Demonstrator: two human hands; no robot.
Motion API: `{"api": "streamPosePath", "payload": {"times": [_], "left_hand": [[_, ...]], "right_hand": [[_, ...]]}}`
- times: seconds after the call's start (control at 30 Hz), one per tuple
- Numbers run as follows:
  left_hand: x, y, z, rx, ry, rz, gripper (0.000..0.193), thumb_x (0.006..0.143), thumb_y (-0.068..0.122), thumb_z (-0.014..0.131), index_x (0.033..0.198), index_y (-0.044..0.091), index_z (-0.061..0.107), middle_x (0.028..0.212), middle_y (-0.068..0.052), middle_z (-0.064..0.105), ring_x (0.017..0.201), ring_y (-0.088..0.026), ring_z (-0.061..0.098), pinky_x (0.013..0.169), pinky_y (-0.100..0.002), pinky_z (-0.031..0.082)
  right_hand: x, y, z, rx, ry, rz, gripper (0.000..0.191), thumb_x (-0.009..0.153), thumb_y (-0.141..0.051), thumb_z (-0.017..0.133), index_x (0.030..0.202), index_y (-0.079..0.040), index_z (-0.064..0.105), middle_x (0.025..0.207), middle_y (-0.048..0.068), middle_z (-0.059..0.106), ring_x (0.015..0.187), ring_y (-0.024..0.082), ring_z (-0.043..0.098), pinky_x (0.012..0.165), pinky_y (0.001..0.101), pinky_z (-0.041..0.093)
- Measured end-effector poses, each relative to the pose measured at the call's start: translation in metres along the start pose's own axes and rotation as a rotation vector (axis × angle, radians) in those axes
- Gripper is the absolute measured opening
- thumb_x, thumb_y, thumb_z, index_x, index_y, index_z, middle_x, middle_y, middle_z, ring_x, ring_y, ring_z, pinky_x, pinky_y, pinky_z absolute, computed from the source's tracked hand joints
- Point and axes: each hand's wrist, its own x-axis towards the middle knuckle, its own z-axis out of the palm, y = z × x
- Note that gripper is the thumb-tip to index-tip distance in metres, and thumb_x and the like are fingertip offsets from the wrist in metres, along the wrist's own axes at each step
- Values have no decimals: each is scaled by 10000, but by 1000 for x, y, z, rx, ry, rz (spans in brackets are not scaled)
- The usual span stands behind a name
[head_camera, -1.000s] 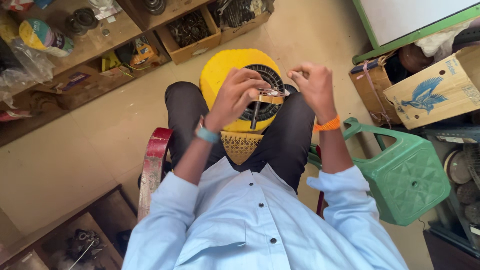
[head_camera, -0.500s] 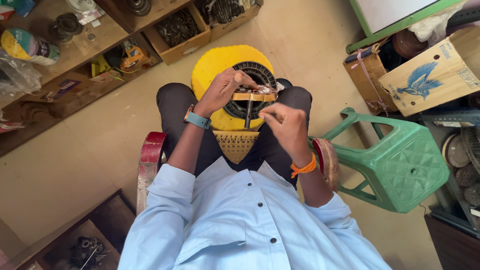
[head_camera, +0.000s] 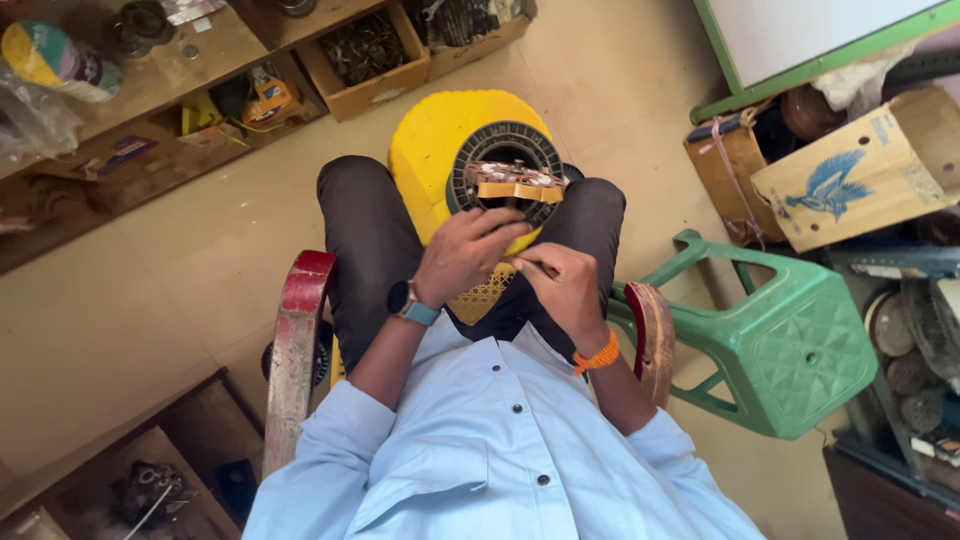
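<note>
Both hands had come down toward the lap since the earlier frames, where I had seen them raised at the coil assembly; the right hand in particular had drawn back from the winding.

I logged the scene from the largest item down. A green plastic stool (head_camera: 800, 345) lay tipped on its side to the right of the chair. A yellow stool (head_camera: 430, 150) stood between the knees and served as the worktop. On it rested the black ring-shaped stator (head_camera: 507, 172), with copper windings and a tan strip across its upper face.

The left hand (head_camera: 465, 255) lay at the lower edge of the stator, its fingers (head_camera: 500, 228) curled and touching the rim; I could not tell whether they gripped anything. The right hand (head_camera: 565, 285) sat just beside it, fingers pinched together as if on a fine wire, but nothing between them was visible.

I judged the work to be partly done: one section of the ring carried wound copper, while most of the slots appeared bare. Neither hand was at the winding itself.
</note>
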Motion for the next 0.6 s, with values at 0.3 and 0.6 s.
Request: {"api": "streamPosePath", "payload": {"times": [0.3,0.6], "left_hand": [[-18,-5,57,-513,421,-625,35,891,13,765,910,-1,740,977,-44,711,665,-49,577,593,-221,449],[-5,-1,64,-461,504,-722,64,873,42,778,909,-2,750,869,-35,693,684,-72,593,605,-240,458]], "right_hand": [[63,-26,-35,-198,-56,-184,136,913,-56,787,867,31,694,667,175,619,567,205,582,582,344,468],[141,-9,-28,-134,-64,-185,84,948,-69,722,955,15,713,737,118,704,603,171,642,575,315,483]]}}
